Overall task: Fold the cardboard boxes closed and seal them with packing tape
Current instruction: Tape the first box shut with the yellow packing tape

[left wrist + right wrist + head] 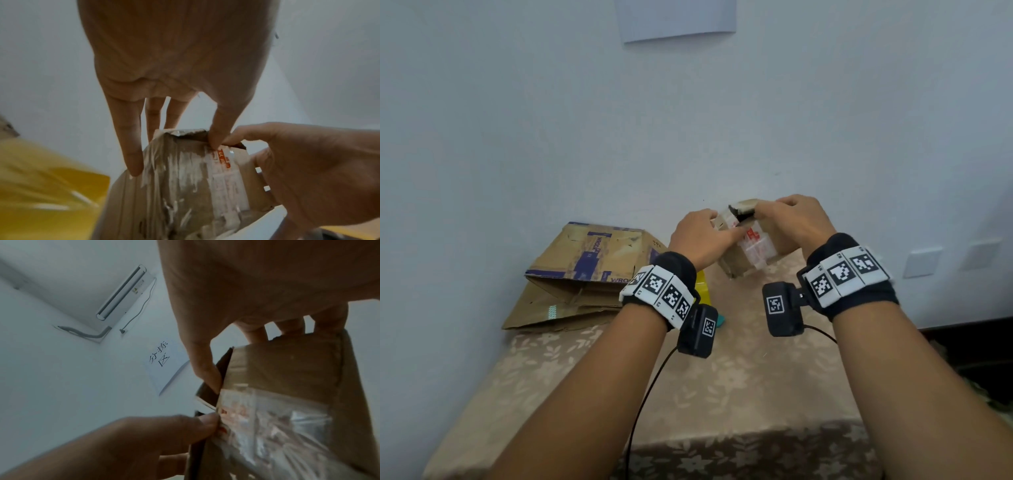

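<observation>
A small brown cardboard box (755, 248), covered with clear tape bearing red print, is held up above the table close to the wall. My left hand (722, 230) grips its left side, with the thumb (218, 129) on the front top edge and the fingers behind. My right hand (763, 213) grips the top right, its thumb (205, 369) pressing on a torn dark flap (740, 209) and its fingers curled over the back. The two thumbs meet at the box's (185, 178) upper edge. No tape roll shows.
A large flattened cardboard box (592, 274) with purple print lies at the table's back left. A yellow item (702, 287) and something teal (721, 320) sit under my left wrist. The table (722, 394) wears a floral cloth. The wall stands right behind.
</observation>
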